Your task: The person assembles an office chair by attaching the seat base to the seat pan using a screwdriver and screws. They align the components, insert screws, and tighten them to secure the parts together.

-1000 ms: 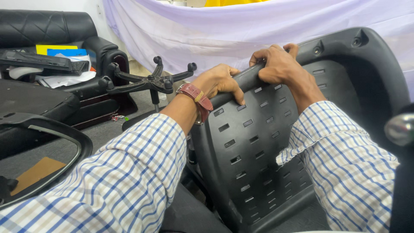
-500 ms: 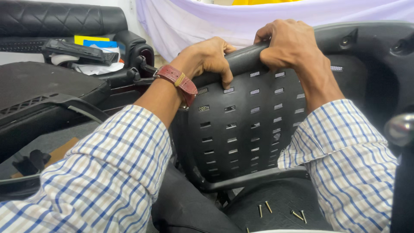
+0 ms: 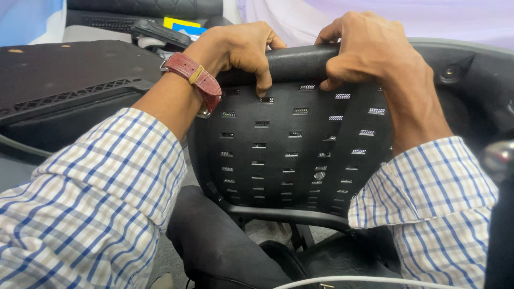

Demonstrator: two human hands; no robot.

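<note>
Head view: nearest the camera, two checked sleeves [image 3: 91, 203] frame a white cable [image 3: 375, 280] at the bottom edge. Beyond them, the black slotted chair back [image 3: 300, 144] now fills the frame, drawn closer and more upright than half a second ago. Its top rail is gripped by both hands as before: the left hand [image 3: 241, 51], with a red wrist strap [image 3: 193, 75], is curled shut over it, and the right hand [image 3: 367, 51] is closed just beside. Farther off, a black panel [image 3: 69, 75] is seen, and a pale cloth [image 3: 428, 21] behind.
</note>
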